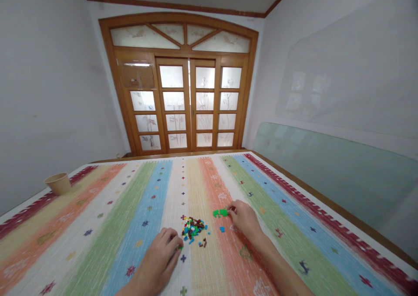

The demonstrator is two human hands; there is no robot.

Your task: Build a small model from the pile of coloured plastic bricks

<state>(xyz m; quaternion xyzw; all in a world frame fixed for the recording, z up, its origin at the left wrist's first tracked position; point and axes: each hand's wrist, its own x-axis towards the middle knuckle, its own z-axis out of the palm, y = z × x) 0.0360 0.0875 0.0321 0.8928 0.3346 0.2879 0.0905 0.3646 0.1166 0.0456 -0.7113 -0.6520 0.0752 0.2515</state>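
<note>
A small heap of building bricks [193,228] in green, blue, brown, red and yellow lies in the middle of the striped cloth. Left of it rests my left hand [160,256], fingers curled together, a bit of green brick [180,246] showing at the fingertips. My right hand [244,217] is beyond the heap on the right, thumb and forefinger pinched at the edge of a group of bright green bricks [220,212]. The exact grip is partly hidden by the fingers. A loose blue brick [222,229] lies just below that group.
The patterned cloth [130,226] covers a table with a wooden edge [303,191]. A paper cup [58,184] stands at the far left. A few brown bricks [204,243] lie scattered in front of the heap. Wooden glazed doors [189,104] are beyond the table.
</note>
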